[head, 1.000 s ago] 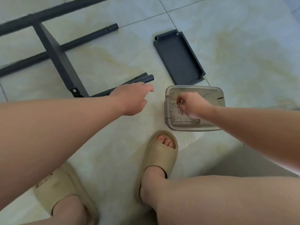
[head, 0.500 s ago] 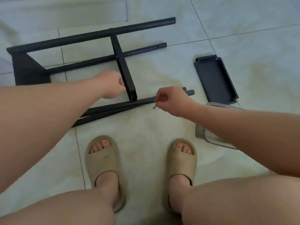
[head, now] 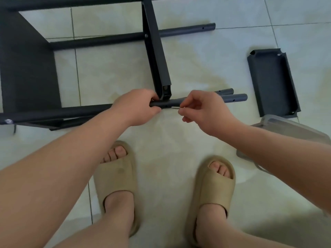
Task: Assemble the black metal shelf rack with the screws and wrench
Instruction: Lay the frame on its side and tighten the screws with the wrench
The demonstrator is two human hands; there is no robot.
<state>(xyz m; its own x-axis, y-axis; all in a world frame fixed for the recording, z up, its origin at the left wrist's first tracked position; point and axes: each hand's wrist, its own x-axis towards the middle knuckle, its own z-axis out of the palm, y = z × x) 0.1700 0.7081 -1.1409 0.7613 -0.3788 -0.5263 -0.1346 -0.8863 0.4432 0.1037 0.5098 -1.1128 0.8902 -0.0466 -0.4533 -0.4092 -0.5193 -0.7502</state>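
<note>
L hand wraps the stiff, prob. slick black tube beside its hole, while R hand fingertips pinch the tiny, easily dropped screw by its rear end.

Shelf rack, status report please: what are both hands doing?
Left hand grips black tube. Right hand pinches screw, tip just off tube. Nothing between them.

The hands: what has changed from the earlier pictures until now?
The right hand took a small silver screw from the clear plastic box and carried it left to the black metal tube, which the left hand now grips. The black metal tray stayed put.
</note>
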